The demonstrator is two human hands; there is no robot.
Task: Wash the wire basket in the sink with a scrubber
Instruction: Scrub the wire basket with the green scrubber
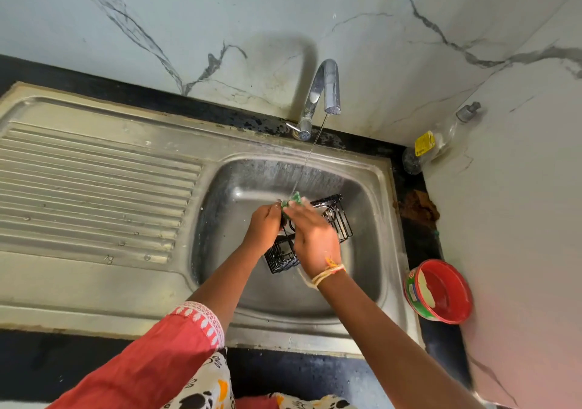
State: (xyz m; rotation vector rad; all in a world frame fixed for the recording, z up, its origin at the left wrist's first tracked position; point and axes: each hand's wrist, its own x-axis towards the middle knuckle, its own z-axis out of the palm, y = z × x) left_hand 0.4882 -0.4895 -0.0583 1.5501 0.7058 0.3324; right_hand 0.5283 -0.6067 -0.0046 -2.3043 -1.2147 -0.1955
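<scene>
Here, your left hand [264, 223] is curled round the near-left edge of the black wire basket [333, 219], gripping it so that it sits tilted inside the sink [371, 188]. Your right hand [310, 235] lies over the top of the basket, just beside the left, its fingers closed on the green scrubber [291, 201]; the fingers are blurred, so how they wrap it is hard to read. The scrubber sits at the far end of that grasp, against the basket's upper rim. A thin stream from the tap [324, 90] comes down right onto the scrubber. Beyond your grip the rest of the basket reaches toward the right of the bowl. Well off to the right of your right wrist, a red tub [441, 292] stands on the dark counter, and farther back a clear bottle [441, 138] leans in the corner.
</scene>
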